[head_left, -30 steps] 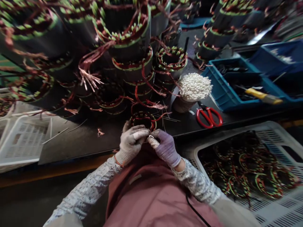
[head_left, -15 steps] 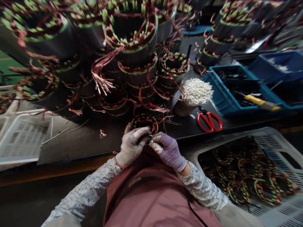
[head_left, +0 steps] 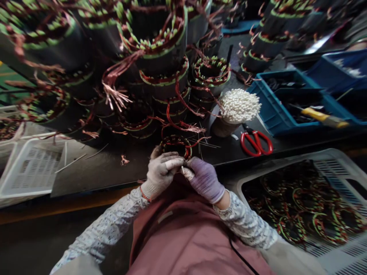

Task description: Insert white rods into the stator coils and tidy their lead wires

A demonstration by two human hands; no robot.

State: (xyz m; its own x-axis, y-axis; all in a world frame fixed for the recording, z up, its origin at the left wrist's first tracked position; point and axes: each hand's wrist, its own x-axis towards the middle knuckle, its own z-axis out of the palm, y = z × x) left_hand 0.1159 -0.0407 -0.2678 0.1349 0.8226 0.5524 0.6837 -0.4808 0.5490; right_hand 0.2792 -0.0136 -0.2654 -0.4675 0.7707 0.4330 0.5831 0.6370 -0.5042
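A small motor stator (head_left: pixel 188 147), a ring of dark red windings with a reddish lead, stands at the bench's front edge. My left hand (head_left: pixel 163 170), in a whitish work glove, is closed at its near left side, with a finger along the rim. My right hand (head_left: pixel 205 180), in a purple glove with whitish wrapping at the fingertips, pinches close beside the left fingertips. A tiny white piece shows between the two hands; what it belongs to is hidden by the fingers.
Larger stators (head_left: pixel 163 89) with copper leads are stacked behind. To the right are a cup of thin white sticks (head_left: pixel 240 105), red-handled scissors (head_left: pixel 256 143), a blue bin (head_left: pixel 276 114) with a yellow-handled tool (head_left: pixel 323 116), and a white crate (head_left: pixel 329 154) of wound rings. Another white crate (head_left: pixel 34 168) stands left.
The left fingers have closed in flatter over the stator's near side, and the fingertips of both hands have come closer together. The whole view has shifted slightly.
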